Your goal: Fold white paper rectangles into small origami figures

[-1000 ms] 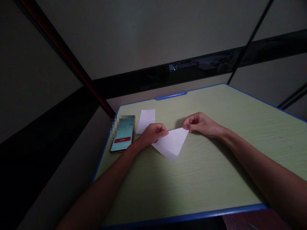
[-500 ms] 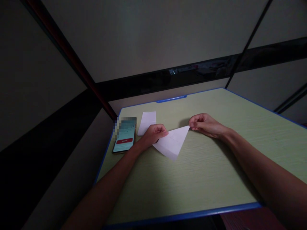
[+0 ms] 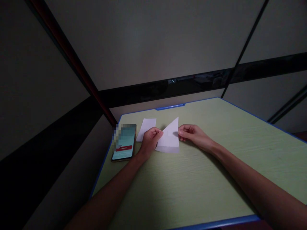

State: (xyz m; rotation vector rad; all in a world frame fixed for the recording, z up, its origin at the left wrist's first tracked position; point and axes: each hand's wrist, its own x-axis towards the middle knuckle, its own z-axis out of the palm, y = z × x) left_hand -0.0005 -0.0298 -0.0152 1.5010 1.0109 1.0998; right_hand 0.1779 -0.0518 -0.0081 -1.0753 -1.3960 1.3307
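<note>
A white sheet of paper (image 3: 169, 138), folded so that one corner comes to a point, is held a little above the table between both hands. My left hand (image 3: 151, 139) pinches its left edge between thumb and fingers. At the paper's right edge, my right hand (image 3: 188, 132) has its thumb and fingertips closed on it. The paper's point rises toward the far side, and a thinner strip shows along the near edge. Behind my left hand lies a second piece of white paper (image 3: 146, 125), partly covered by the hand.
A phone (image 3: 125, 140) with a lit screen and a red button lies at the table's left edge. The light green table (image 3: 216, 182) has a blue rim. Dark-striped panels (image 3: 153, 48) stand directly behind it and at the left.
The held paper has turned, its point swinging from the right to the far side. My right hand has moved left, closer to my left hand, and now grips the right edge. The view has tilted slightly.
</note>
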